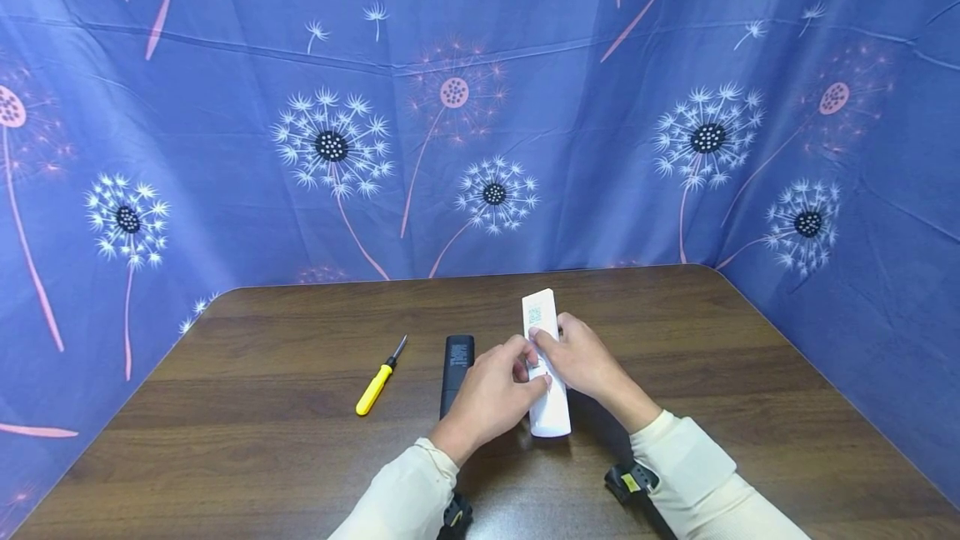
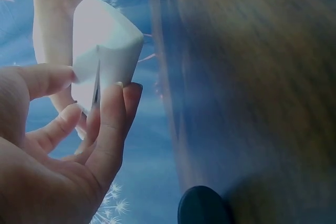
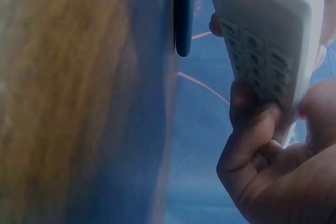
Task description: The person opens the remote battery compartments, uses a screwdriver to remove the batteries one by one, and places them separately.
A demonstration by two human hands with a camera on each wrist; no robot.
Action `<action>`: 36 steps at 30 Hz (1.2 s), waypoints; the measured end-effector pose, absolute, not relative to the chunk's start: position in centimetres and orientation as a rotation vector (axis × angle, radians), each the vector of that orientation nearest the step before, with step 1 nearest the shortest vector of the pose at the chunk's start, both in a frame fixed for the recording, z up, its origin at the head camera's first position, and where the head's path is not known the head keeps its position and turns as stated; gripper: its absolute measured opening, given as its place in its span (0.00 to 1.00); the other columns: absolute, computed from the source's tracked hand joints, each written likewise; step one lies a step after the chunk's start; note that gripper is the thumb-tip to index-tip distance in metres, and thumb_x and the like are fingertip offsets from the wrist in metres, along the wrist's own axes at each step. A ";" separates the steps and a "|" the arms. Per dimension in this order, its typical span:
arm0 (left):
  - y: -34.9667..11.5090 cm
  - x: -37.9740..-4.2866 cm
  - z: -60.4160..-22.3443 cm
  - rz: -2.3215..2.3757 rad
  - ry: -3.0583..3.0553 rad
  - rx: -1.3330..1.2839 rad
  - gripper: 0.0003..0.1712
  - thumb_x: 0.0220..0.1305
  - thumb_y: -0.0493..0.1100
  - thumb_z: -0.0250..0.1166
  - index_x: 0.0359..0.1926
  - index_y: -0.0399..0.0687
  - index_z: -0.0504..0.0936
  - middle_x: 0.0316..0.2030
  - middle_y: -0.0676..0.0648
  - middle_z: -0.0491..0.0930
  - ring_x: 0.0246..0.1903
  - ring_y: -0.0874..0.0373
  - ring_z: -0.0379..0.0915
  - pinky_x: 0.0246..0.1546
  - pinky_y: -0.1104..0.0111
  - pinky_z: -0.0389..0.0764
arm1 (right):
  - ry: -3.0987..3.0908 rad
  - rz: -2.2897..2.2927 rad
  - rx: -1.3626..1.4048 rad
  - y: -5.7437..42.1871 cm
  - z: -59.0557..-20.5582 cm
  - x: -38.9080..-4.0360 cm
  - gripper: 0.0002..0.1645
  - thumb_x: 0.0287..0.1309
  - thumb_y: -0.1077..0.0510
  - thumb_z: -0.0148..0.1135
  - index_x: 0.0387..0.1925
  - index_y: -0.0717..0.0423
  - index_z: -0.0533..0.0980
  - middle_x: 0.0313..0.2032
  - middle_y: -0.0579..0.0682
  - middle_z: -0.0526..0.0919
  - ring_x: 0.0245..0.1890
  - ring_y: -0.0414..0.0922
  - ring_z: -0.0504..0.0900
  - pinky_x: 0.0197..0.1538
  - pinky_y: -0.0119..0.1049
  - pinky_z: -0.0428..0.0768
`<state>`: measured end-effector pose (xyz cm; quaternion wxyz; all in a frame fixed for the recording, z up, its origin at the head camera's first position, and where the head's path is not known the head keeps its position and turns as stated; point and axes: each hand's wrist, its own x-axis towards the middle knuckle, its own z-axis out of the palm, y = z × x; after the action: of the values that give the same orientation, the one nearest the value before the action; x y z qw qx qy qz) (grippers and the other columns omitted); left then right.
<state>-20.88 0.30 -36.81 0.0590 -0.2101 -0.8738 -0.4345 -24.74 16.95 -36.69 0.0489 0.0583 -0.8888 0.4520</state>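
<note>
Both hands hold a white remote control [image 1: 551, 419] above the table, its back with a small printed code facing up in the head view. My right hand [image 1: 592, 361] grips it from the right, thumb across the back and fingers curled beneath, over the keypad side [image 3: 254, 59]. From the left, my left hand [image 1: 491, 390] pinches the middle of it, with thumb and fingers on either side. A thin dark slit [image 2: 96, 85] shows along the white casing in the left wrist view, beside the left fingertips.
Left of the hands, a black remote control [image 1: 457, 357] lies on the wooden table [image 1: 285, 440], partly hidden behind the left hand. Farther left lies a screwdriver [image 1: 375, 386] with a yellow handle. A blue dandelion-print cloth [image 1: 570, 107] hangs along the table's back and sides.
</note>
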 end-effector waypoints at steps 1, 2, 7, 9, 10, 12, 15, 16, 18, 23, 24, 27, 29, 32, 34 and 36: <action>0.3 -20.9 -36.8 -1.323 -2.643 -0.633 0.11 0.59 0.43 0.72 0.39 0.50 0.77 0.27 0.54 0.73 0.27 0.63 0.68 0.25 0.70 0.70 | -2.708 1.385 0.173 16.9 -36.7 -24.7 0.19 0.69 0.52 0.58 0.41 0.68 0.72 0.30 0.56 0.77 0.25 0.46 0.79 0.25 0.39 0.78; 0.3 -20.9 -36.9 -1.330 -2.641 -0.628 0.11 0.59 0.43 0.72 0.39 0.50 0.78 0.27 0.55 0.73 0.26 0.63 0.68 0.24 0.70 0.70 | -2.708 1.391 0.167 16.9 -36.7 -24.7 0.19 0.69 0.52 0.58 0.42 0.68 0.72 0.30 0.57 0.77 0.25 0.47 0.79 0.25 0.39 0.78; 0.3 -20.8 -37.0 -1.350 -2.631 -0.605 0.11 0.59 0.43 0.72 0.40 0.49 0.78 0.26 0.56 0.73 0.26 0.63 0.68 0.24 0.70 0.69 | -2.703 1.406 0.148 16.8 -36.7 -24.6 0.19 0.70 0.52 0.57 0.42 0.67 0.71 0.30 0.57 0.77 0.25 0.47 0.79 0.25 0.39 0.78; 0.3 -20.8 -37.0 -1.350 -2.634 -0.598 0.11 0.59 0.43 0.72 0.39 0.50 0.78 0.26 0.56 0.73 0.25 0.63 0.68 0.24 0.70 0.69 | -2.705 1.413 0.149 16.7 -36.7 -24.6 0.19 0.70 0.51 0.57 0.42 0.67 0.71 0.30 0.57 0.77 0.25 0.46 0.80 0.25 0.39 0.78; 0.3 -20.8 -37.0 -1.350 -2.638 -0.595 0.11 0.59 0.43 0.72 0.39 0.50 0.78 0.26 0.56 0.73 0.25 0.63 0.68 0.23 0.70 0.69 | -2.705 1.417 0.150 16.7 -36.7 -24.6 0.19 0.70 0.51 0.57 0.42 0.68 0.70 0.30 0.57 0.77 0.25 0.46 0.80 0.25 0.39 0.78; 0.3 -20.8 -37.0 -1.339 -2.647 -0.590 0.11 0.59 0.43 0.72 0.39 0.51 0.78 0.26 0.56 0.73 0.25 0.63 0.68 0.23 0.69 0.69 | -2.703 1.429 0.150 16.7 -36.7 -24.6 0.20 0.70 0.51 0.57 0.42 0.68 0.70 0.29 0.57 0.78 0.24 0.46 0.80 0.24 0.39 0.79; 0.3 -20.8 -36.9 -1.313 -2.667 -0.583 0.11 0.59 0.44 0.71 0.39 0.52 0.77 0.26 0.56 0.73 0.25 0.63 0.69 0.23 0.69 0.69 | -2.706 1.433 0.149 16.7 -36.7 -24.6 0.20 0.69 0.51 0.58 0.43 0.68 0.70 0.29 0.57 0.78 0.23 0.46 0.81 0.23 0.39 0.79; 0.3 -20.8 -36.9 -1.297 -2.674 -0.580 0.11 0.59 0.45 0.71 0.39 0.52 0.77 0.26 0.56 0.73 0.24 0.63 0.69 0.22 0.69 0.68 | -2.705 1.428 0.151 16.8 -36.7 -24.6 0.20 0.69 0.51 0.58 0.42 0.68 0.70 0.29 0.57 0.78 0.23 0.45 0.80 0.23 0.39 0.79; 0.3 -20.8 -36.9 -1.273 -2.685 -0.573 0.11 0.59 0.46 0.71 0.39 0.53 0.78 0.25 0.57 0.73 0.23 0.63 0.68 0.22 0.69 0.68 | -2.710 1.417 0.155 16.8 -36.6 -24.6 0.21 0.69 0.50 0.58 0.43 0.68 0.70 0.28 0.56 0.78 0.23 0.45 0.80 0.23 0.39 0.78; 0.3 -20.7 -36.8 -1.236 -2.697 -0.558 0.11 0.59 0.47 0.70 0.39 0.55 0.77 0.23 0.59 0.73 0.20 0.65 0.67 0.20 0.69 0.66 | -2.702 1.403 0.148 16.7 -36.7 -24.8 0.22 0.68 0.50 0.59 0.45 0.69 0.71 0.31 0.57 0.79 0.25 0.46 0.81 0.26 0.39 0.79; 0.3 -20.7 -36.8 -1.238 -2.698 -0.555 0.11 0.59 0.48 0.70 0.39 0.55 0.77 0.23 0.59 0.73 0.20 0.65 0.67 0.20 0.68 0.66 | -2.701 1.402 0.140 16.7 -36.7 -24.8 0.23 0.68 0.49 0.59 0.46 0.69 0.71 0.31 0.57 0.80 0.26 0.46 0.81 0.27 0.39 0.79; 0.4 -20.7 -36.8 -1.256 -2.693 -0.544 0.10 0.59 0.49 0.70 0.38 0.56 0.77 0.23 0.60 0.73 0.20 0.65 0.66 0.20 0.68 0.66 | -2.698 1.413 0.119 16.7 -36.7 -24.9 0.26 0.68 0.48 0.59 0.49 0.70 0.70 0.34 0.59 0.81 0.28 0.46 0.83 0.29 0.38 0.80; 0.5 -20.7 -36.9 -1.276 -2.681 -0.542 0.10 0.59 0.50 0.70 0.38 0.56 0.77 0.23 0.60 0.73 0.20 0.65 0.66 0.20 0.68 0.65 | -2.694 1.436 0.116 16.7 -36.8 -24.9 0.28 0.68 0.48 0.59 0.52 0.71 0.69 0.35 0.59 0.82 0.28 0.46 0.83 0.30 0.39 0.80; 0.5 -20.7 -37.0 -1.300 -2.652 -0.556 0.11 0.60 0.51 0.70 0.36 0.57 0.77 0.23 0.60 0.73 0.21 0.65 0.66 0.21 0.68 0.65 | -2.675 1.473 0.134 16.7 -36.8 -24.8 0.28 0.69 0.49 0.58 0.53 0.72 0.69 0.35 0.60 0.82 0.27 0.47 0.84 0.29 0.39 0.81; 0.5 -20.7 -37.1 -1.306 -2.637 -0.566 0.11 0.60 0.50 0.70 0.36 0.56 0.76 0.23 0.59 0.73 0.21 0.65 0.66 0.21 0.68 0.65 | -2.665 1.482 0.152 16.7 -36.8 -24.8 0.27 0.69 0.49 0.58 0.52 0.72 0.70 0.34 0.59 0.82 0.27 0.47 0.84 0.28 0.40 0.81; 0.5 -20.7 -37.1 -1.311 -2.631 -0.567 0.11 0.60 0.50 0.71 0.36 0.56 0.76 0.23 0.59 0.73 0.21 0.65 0.67 0.21 0.68 0.65 | -2.655 1.481 0.170 16.7 -36.7 -24.8 0.24 0.69 0.50 0.58 0.49 0.71 0.71 0.33 0.59 0.82 0.26 0.47 0.83 0.28 0.40 0.81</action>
<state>-20.70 0.52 -37.08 0.0739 -0.1888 -0.8765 -0.4366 -24.79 16.65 -36.73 0.0482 0.0558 -0.8709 0.4859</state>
